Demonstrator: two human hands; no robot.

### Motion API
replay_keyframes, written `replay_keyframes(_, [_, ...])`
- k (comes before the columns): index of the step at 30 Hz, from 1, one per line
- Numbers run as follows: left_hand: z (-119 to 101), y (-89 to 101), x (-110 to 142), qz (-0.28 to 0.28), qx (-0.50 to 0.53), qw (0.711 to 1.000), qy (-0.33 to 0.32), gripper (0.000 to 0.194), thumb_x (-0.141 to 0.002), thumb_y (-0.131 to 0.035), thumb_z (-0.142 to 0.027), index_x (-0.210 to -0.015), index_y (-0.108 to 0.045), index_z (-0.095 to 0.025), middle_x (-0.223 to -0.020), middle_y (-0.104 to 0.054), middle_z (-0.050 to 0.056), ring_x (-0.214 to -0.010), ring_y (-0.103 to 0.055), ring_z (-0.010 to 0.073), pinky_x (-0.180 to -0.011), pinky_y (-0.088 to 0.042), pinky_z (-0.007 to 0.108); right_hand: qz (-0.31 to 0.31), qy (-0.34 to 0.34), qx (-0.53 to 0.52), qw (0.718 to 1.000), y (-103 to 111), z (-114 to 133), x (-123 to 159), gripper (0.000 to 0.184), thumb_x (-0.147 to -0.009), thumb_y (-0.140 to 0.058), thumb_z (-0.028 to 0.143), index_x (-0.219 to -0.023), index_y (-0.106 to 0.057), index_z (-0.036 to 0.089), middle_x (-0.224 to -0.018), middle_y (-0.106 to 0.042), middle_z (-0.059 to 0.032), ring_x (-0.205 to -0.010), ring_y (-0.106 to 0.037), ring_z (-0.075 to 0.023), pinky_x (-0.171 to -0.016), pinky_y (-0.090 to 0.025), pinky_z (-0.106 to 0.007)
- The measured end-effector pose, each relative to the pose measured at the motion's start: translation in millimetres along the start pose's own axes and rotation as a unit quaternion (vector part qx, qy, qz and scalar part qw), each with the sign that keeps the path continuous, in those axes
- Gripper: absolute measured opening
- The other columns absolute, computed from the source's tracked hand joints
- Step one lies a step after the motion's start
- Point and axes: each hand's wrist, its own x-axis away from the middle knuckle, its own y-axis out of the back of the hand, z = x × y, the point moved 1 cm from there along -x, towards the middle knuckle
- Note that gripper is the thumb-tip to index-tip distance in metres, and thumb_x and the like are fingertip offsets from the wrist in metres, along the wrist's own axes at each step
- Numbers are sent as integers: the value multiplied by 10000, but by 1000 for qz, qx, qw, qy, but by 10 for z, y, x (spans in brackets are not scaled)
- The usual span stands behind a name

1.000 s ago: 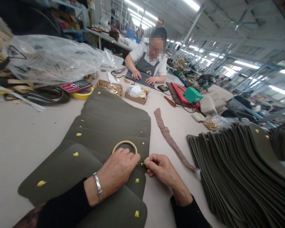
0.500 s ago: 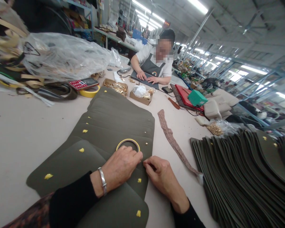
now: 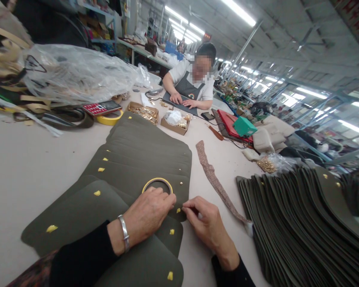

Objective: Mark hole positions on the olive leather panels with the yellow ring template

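My left hand is closed around a roll of yellow tape, whose ring stands up past the fingers. It rests over the overlapping dark olive panels, which are dotted with small yellow tape pieces. My right hand is closed in a pinch at the panels' right edge. Right beside its fingertips, a yellow tape piece lies on a panel. What those fingers hold, if anything, is too small to make out.
A thick stack of olive panels stands on the right, with a brown fabric strip nearer the middle. Beyond are boxes of gold hardware, a plastic bag and a green block. A co-worker sits across the table.
A yellow tape piece now shows on the panel between my hands, where none was visible before. My right fingertips have drawn slightly away from my left hand. The view has shifted a little.
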Motion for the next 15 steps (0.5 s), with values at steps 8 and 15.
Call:
replay_keyframes(8, [7,5,-4,-2,6,1000,0,140,-927,-439,-143,-838,-536,-192,-790,-637,19,-722,-540,193,-664,-383,322,47,-8,140,989,-149,89,-42,168,-867,-531,96,-842,-675,180,-776,-649,-52,-711,-623,-168,-688,-477,-264])
replay_keyframes(15, [138,89,10,-60,85,995,-11,159,-953,-411,-160,-987,-557,-211,-852,-677,-3,-769,-644,143,-699,-482,250,47,-92,59,993,-86,131,-69,133,-806,-598,119,-755,-693,196,-720,-685,-18,-660,-627,-158,-612,-434,-237])
